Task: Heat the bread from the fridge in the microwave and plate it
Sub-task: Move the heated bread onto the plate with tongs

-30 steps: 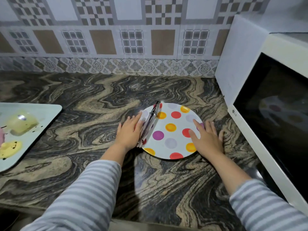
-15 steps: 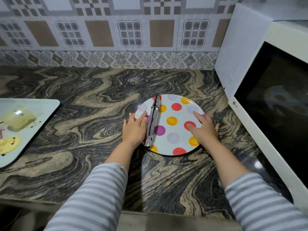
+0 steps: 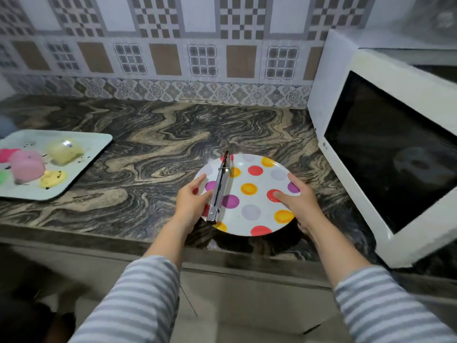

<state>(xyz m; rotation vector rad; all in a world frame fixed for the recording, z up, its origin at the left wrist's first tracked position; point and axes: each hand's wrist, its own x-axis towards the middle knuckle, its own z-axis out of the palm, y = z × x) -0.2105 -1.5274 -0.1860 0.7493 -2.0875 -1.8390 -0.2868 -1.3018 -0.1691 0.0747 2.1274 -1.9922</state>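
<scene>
Both hands had lifted the polka-dot plate [image 3: 249, 194] off the marbled counter [image 3: 138, 154] near its front edge, left hand [image 3: 191, 203] gripping its left rim and steadying metal tongs [image 3: 218, 191] lying across it, right hand [image 3: 298, 203] pinching the right rim, white microwave [image 3: 385, 149] just beside.

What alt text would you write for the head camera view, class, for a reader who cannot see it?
Two hands, left hand and right hand, hold a dotted plate by its edges over a marbled counter, with metal tongs lying on it. A closed white microwave stands to the right, a tray to the left.
</scene>
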